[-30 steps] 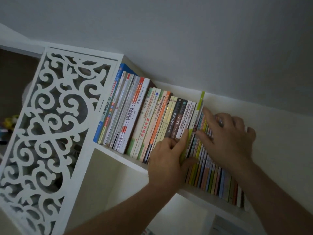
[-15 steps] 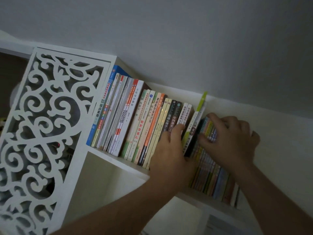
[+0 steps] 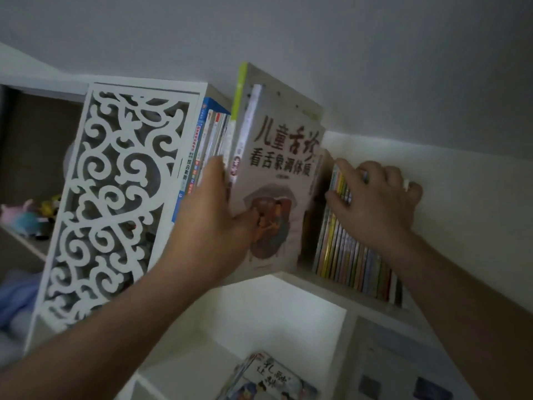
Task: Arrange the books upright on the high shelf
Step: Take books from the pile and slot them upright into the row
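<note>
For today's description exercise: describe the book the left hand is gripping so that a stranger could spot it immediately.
Start at the white scrollwork panel on the high shelf. Just right of it, the left hand grips a pulled-out book. Unlike its neighbours, which show only spines, this one shows its pale cover with large dark characters.

Gap point(image 3: 313, 232) between pulled book point(image 3: 277, 180) and thin books point(image 3: 352, 255).

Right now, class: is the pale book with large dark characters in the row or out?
Out: pale book front cover shows, left hand gripping it.
</note>
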Available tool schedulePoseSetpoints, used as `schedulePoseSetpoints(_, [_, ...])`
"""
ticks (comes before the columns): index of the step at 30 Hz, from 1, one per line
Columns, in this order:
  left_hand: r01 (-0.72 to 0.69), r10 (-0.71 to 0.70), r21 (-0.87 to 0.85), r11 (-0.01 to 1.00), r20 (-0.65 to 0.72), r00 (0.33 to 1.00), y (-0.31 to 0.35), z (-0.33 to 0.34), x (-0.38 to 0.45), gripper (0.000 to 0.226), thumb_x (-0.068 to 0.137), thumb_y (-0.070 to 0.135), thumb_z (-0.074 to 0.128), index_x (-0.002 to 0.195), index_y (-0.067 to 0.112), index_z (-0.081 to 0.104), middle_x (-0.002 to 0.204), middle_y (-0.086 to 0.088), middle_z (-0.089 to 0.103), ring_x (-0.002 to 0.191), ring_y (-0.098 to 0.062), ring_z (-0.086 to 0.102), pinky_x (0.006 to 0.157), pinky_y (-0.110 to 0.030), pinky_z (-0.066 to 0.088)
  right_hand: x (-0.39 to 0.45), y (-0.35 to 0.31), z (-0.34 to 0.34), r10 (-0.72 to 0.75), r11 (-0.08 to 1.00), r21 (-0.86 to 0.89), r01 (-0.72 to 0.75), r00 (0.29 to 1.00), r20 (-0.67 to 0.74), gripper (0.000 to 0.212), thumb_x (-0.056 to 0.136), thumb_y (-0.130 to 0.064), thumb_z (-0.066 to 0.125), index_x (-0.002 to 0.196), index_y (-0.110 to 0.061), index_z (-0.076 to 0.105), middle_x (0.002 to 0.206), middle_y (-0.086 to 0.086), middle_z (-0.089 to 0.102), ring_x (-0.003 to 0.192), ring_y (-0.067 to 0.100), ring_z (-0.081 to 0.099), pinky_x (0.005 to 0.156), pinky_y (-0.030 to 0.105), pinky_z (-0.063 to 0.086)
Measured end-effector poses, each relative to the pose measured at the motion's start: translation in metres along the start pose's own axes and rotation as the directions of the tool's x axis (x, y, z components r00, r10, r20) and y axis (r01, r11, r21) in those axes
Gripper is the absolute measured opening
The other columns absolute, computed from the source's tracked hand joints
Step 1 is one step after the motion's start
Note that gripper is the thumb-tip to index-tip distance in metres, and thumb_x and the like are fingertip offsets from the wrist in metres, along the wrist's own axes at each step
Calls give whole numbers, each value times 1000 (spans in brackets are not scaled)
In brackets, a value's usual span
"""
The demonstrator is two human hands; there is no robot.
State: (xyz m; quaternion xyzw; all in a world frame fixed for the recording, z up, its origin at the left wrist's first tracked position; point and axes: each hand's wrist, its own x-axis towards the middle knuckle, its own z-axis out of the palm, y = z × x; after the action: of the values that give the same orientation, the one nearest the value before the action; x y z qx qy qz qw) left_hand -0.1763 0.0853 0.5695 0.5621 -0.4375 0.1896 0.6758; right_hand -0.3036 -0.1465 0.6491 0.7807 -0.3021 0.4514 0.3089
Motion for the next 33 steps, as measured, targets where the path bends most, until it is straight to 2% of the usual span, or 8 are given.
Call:
schedulePoseSetpoints(5, [32, -30, 11, 999, -152, 988, -12, -62, 10, 47, 88, 12, 79, 114, 25, 42, 96, 24, 53, 77, 8, 50, 55, -19, 44, 11, -29, -13, 0, 997, 82, -7, 996, 85, 70, 97, -77, 29, 159, -46, 19, 163, 1, 34, 151, 36, 25, 114, 77, 17])
schedulePoseSetpoints(9, [23, -23, -5, 1000, -184, 983, -26, -78, 24, 45, 87, 10, 79, 113, 19, 44, 98, 22, 58, 82, 1, 59, 55, -20, 45, 39, -66, -23, -86, 989, 120, 88, 996, -23, 78, 95, -71, 46, 160, -31, 30, 162, -1, 34, 150, 31, 27, 118, 67, 26])
schedulePoseSetpoints(14, [0, -8, -61, 998, -140, 990, -39, -75, 43, 47, 85, 10, 81, 115, 21, 46, 98, 26, 60, 87, 5, 63, 60, -25, 53, 72, -102, -6, -98, 994, 63, 89, 981, 168, 67, 89, -78, 54, 134, -29, 53, 135, -2, 60, 129, 29, 49, 106, 58, 37])
schedulePoseSetpoints(19, [-43, 29, -160, 986, -90, 996, -54, -64, 56, 53, 85, 7, 80, 118, 32, 48, 103, 28, 65, 89, 21, 62, 58, -8, 54, 70, -94, -11, -36, 999, 30, 32, 988, 149, 79, 75, -90, 59, 126, -30, 60, 124, -2, 67, 119, 29, 57, 102, 54, 38])
schedulePoseSetpoints(24, [-72, 59, -208, 976, -71, 996, -63, -46, 55, 54, 85, 6, 79, 118, 33, 46, 105, 39, 64, 96, 15, 64, 73, -26, 62, 55, -67, -18, 7, 999, 48, -16, 984, 179, 60, 86, -75, 60, 137, -45, 51, 131, -3, 59, 125, 32, 50, 104, 56, 36])
schedulePoseSetpoints(29, [-141, 124, -247, 959, -84, 989, -51, -15, 38, 52, 89, -2, 73, 117, 28, 41, 101, 31, 60, 93, 17, 63, 62, -1, 49, 48, -69, -17, 4, 998, -57, 7, 981, 193, 29, 92, -61, 52, 111, -50, 71, 110, -6, 43, 114, 31, 44, 100, 53, 33])
schedulePoseSetpoints(31, [-169, 150, -212, 963, -103, 983, -44, -8, 31, 54, 91, 4, 74, 117, 35, 38, 105, 30, 56, 88, 15, 62, 61, 1, 47, 42, -68, -18, 16, 998, -62, -2, 976, 215, 35, 86, -70, 51, 105, -48, 71, 117, -4, 45, 117, 32, 42, 101, 54, 31])
schedulePoseSetpoints(33, [-199, 181, -153, 968, -120, 976, -42, -4, 26, 56, 91, 7, 74, 118, 40, 38, 101, 35, 53, 83, 23, 58, 62, 3, 46, 33, -65, -20, 39, 998, -60, -25, 968, 248, 50, 73, -85, 43, 98, -48, 65, 126, -4, 45, 125, 32, 39, 106, 59, 27])
